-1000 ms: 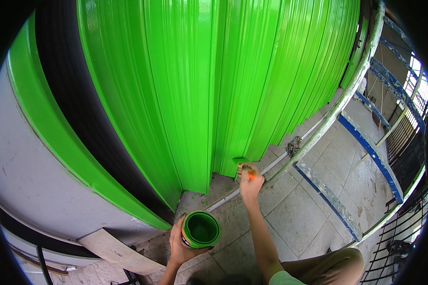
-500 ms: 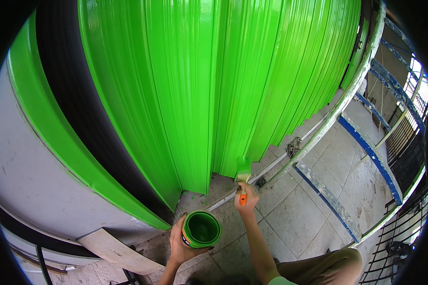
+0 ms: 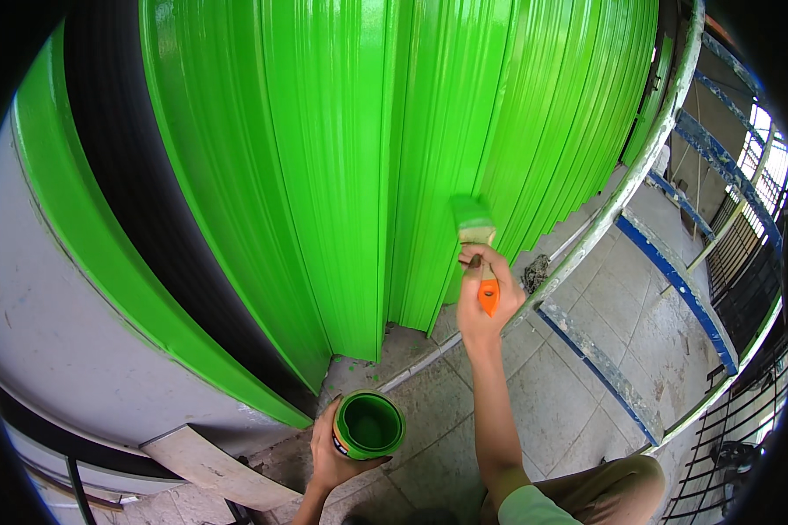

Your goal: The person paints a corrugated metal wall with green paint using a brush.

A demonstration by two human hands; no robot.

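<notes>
The right hand (image 3: 473, 312) has moved up from the panel's lower edge, its fingers closed round the orange-handled brush (image 3: 476, 234). The green-coated bristles now lie higher over the ribbed green panel (image 3: 333, 192); contact is unclear. The left hand (image 3: 327, 457) grips the open paint can (image 3: 369, 455), near the panel's foot as before.

From the head, the wide view faced the green panel (image 3: 333, 175), looking down closely at left hand (image 3: 327, 459) and right hand (image 3: 475, 318).
</notes>
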